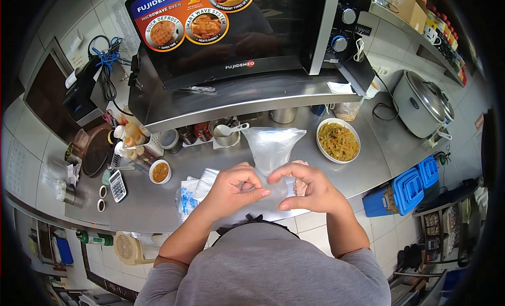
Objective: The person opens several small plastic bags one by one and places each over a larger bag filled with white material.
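Note:
A clear plastic bag [272, 145] stands upright on the steel counter, flared wide at its top and narrower near my hands. My left hand [236, 189] is beside its lower part, fingers curled in and thumb stretched toward the right; anything between the fingertips is too small to tell. My right hand [310, 189] curves opposite, with index finger and thumb apart and the index fingertip by the bag's narrow part. White and blue plastic packaging [197, 190] lies left of my left hand. A white bowl of noodles [338, 141] is beyond my right hand.
A microwave [236, 66] stands on a steel shelf [236, 102] above the counter [236, 161]. At left are a bowl of sauce [160, 172], a calculator [117, 186] and bottles [129, 135]. A rice cooker [418, 106] and blue bins [402, 193] are at right.

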`<action>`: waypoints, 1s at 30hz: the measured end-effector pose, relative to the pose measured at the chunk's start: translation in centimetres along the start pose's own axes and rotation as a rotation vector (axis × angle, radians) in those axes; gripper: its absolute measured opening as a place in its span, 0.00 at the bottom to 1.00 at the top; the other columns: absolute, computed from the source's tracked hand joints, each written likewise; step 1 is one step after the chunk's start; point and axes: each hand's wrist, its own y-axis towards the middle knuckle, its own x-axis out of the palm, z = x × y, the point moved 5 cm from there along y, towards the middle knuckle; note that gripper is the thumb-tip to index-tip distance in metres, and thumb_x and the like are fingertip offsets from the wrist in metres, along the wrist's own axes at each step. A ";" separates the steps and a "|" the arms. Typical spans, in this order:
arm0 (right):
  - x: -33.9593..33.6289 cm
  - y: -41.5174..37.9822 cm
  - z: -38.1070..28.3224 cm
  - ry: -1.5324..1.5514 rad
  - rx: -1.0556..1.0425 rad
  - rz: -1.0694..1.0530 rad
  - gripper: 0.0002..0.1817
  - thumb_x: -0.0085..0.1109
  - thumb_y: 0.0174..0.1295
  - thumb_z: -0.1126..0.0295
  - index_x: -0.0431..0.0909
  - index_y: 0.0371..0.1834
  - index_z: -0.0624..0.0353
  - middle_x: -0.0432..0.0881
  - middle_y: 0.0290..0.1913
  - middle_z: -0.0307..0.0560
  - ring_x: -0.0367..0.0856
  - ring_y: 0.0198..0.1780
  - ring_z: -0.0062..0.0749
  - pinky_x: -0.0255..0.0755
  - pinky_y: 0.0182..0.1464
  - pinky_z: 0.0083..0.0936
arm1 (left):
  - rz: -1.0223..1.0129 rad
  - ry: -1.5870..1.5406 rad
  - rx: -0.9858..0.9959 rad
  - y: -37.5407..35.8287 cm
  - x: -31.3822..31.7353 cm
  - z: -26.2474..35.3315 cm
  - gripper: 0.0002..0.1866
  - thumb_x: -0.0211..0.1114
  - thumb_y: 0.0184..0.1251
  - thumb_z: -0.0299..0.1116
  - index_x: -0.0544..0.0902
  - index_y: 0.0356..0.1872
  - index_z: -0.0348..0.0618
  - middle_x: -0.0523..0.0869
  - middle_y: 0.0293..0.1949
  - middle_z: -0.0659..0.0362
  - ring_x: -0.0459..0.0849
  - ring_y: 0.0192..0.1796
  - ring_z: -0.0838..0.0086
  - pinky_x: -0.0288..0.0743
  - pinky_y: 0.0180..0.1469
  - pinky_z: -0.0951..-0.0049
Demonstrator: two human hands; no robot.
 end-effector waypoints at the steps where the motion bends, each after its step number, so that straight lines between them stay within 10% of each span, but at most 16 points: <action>1: -0.3 -0.3 0.6 -0.151 0.043 -0.097 0.06 0.67 0.57 0.67 0.83 0.32 0.56 0.84 0.33 0.41 0.82 0.37 0.32 0.70 0.46 0.28 | -0.006 -0.028 -0.050 0.1 0.3 -0.1 0.11 0.77 0.51 0.28 0.80 0.24 0.41 0.76 0.22 0.67 0.68 0.27 0.82 0.61 0.30 0.79; 6: -0.5 -0.8 2.4 -0.244 0.005 -0.094 0.09 0.67 0.58 0.66 0.82 0.34 0.59 0.83 0.29 0.42 0.80 0.34 0.23 0.71 0.40 0.27 | -0.134 -0.157 -0.317 -0.4 1.6 -1.2 0.10 0.74 0.56 0.30 0.80 0.24 0.40 0.78 0.23 0.67 0.70 0.27 0.85 0.64 0.30 0.80; 11: -0.5 -2.0 3.6 0.929 0.276 0.035 0.08 0.62 0.62 0.68 0.81 0.32 0.62 0.82 0.28 0.39 0.79 0.29 0.20 0.73 0.35 0.22 | -0.262 -0.321 -0.374 -0.8 2.9 -2.9 0.11 0.71 0.60 0.33 0.81 0.25 0.38 0.79 0.23 0.66 0.73 0.27 0.84 0.67 0.33 0.80; 14: -1.0 -2.9 6.1 0.542 0.467 -0.003 0.07 0.63 0.61 0.72 0.79 0.33 0.65 0.79 0.27 0.42 0.78 0.28 0.25 0.73 0.39 0.22 | -0.229 -0.301 -0.115 0.1 2.5 -3.2 0.12 0.65 0.65 0.33 0.81 0.24 0.39 0.79 0.22 0.64 0.74 0.25 0.80 0.69 0.35 0.76; 16: -1.0 -3.4 6.5 0.512 0.517 -0.189 0.07 0.63 0.61 0.71 0.80 0.34 0.65 0.81 0.28 0.43 0.80 0.29 0.25 0.74 0.38 0.22 | -0.105 -1.197 -0.113 0.3 2.1 -3.8 0.12 0.59 0.67 0.32 0.80 0.24 0.39 0.79 0.21 0.60 0.76 0.26 0.77 0.72 0.37 0.71; 19: -2.1 -3.8 6.6 0.558 0.461 -0.386 0.06 0.62 0.61 0.72 0.81 0.35 0.65 0.82 0.28 0.45 0.83 0.31 0.27 0.75 0.36 0.22 | -0.417 -1.498 -0.394 -0.8 2.1 -5.6 0.11 0.56 0.67 0.32 0.79 0.25 0.39 0.78 0.22 0.58 0.78 0.29 0.76 0.74 0.37 0.69; 23: -4.4 -0.9 8.0 0.942 0.236 -0.112 0.05 0.59 0.62 0.75 0.78 0.37 0.66 0.81 0.29 0.46 0.84 0.32 0.31 0.77 0.39 0.26 | -0.469 -1.132 -0.640 0.9 2.4 -7.5 0.09 0.59 0.66 0.29 0.80 0.43 0.36 0.84 0.37 0.57 0.84 0.38 0.73 0.78 0.41 0.72; 28: -5.9 5.0 10.7 1.086 0.557 0.461 0.08 0.56 0.63 0.73 0.76 0.41 0.66 0.80 0.29 0.46 0.82 0.29 0.29 0.80 0.35 0.29 | -0.109 -1.265 -0.518 7.1 -0.4 -9.5 0.13 0.57 0.67 0.26 0.77 0.51 0.34 0.84 0.43 0.56 0.85 0.44 0.73 0.81 0.48 0.70; 30: -4.7 3.7 13.7 1.014 0.698 0.521 0.08 0.53 0.63 0.73 0.77 0.41 0.65 0.81 0.29 0.46 0.81 0.27 0.31 0.80 0.32 0.28 | -0.133 -0.628 -0.185 5.7 -0.9 -15.9 0.15 0.53 0.66 0.24 0.75 0.53 0.33 0.82 0.47 0.53 0.84 0.47 0.65 0.81 0.50 0.64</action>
